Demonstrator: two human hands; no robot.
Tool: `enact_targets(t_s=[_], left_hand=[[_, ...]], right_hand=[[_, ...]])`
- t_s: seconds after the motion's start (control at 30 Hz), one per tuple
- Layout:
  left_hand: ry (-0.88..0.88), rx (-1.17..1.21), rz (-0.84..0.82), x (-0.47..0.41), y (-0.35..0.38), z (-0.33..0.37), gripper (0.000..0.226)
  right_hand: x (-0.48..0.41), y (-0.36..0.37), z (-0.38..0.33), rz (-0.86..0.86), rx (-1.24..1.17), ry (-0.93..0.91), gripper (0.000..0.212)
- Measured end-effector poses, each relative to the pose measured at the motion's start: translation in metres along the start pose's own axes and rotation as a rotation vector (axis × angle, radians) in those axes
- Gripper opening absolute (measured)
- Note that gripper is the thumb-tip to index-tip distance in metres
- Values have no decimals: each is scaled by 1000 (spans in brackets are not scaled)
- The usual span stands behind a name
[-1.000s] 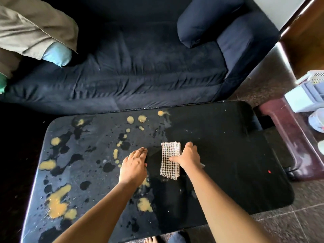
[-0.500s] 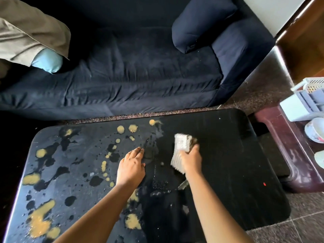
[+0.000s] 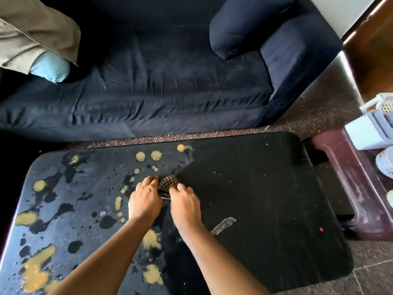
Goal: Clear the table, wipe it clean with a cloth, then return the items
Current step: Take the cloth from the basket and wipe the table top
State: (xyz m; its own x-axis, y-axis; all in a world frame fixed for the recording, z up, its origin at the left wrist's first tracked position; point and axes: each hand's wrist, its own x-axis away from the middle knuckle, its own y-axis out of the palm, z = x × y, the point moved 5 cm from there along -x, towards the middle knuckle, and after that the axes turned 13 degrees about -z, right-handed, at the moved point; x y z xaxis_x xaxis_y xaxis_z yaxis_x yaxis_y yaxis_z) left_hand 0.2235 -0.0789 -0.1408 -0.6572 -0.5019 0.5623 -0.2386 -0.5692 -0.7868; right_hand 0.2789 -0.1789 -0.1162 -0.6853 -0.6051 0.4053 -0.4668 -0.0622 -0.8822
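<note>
A black low table (image 3: 265,209) fills the lower view, its left half dusty and spotted with yellow and black blotches, its right half dark and wiped. A small checked cloth (image 3: 168,185) lies bunched near the table's middle. My left hand (image 3: 144,201) presses against the cloth's left side with fingers on it. My right hand (image 3: 185,204) grips the cloth from the right and near side. Most of the cloth is hidden under the two hands.
A dark blue sofa (image 3: 148,81) with a cushion (image 3: 244,24) stands behind the table. A dark red bench (image 3: 350,188) at the right carries a white plastic basket (image 3: 374,126) and bowls (image 3: 385,165). A grey smear (image 3: 223,225) and a red speck (image 3: 321,229) mark the table's right half.
The cloth went from lying flat under my right hand to lifted, then bunched between both hands. My left hand moved right onto the cloth. The view shifted slightly left.
</note>
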Motion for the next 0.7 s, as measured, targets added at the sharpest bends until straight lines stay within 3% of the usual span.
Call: enact_targets(t_s=[0.07, 0.13, 0.23, 0.3, 0.43, 0.53, 0.63, 0.7], left_hand=[[4, -7, -11, -1, -1, -1, 58], [9, -45, -9, -2, -3, 0, 60], [8, -90, -6, -2, -4, 4, 56], [-3, -117, -8, -2, -4, 6, 53], [1, -172, 4, -3, -4, 9, 50], [5, -184, 9, -4, -5, 9, 49], [14, -202, 2, -4, -7, 9, 50], [29, -214, -2, -5, -10, 10, 50]], right_hand=[[-4, -11, 26, -30, -233, 25, 23], [-17, -37, 74, 89, -377, 138, 29], [-37, -77, 140, 272, -268, 304, 40], [-54, -74, 158, 188, -104, 384, 47], [-59, -40, 114, 41, 214, 239, 51], [-25, -16, 63, -15, 269, -3, 33], [1, -4, 50, -113, -9, -154, 39], [-9, -16, 73, -115, -206, -65, 43]])
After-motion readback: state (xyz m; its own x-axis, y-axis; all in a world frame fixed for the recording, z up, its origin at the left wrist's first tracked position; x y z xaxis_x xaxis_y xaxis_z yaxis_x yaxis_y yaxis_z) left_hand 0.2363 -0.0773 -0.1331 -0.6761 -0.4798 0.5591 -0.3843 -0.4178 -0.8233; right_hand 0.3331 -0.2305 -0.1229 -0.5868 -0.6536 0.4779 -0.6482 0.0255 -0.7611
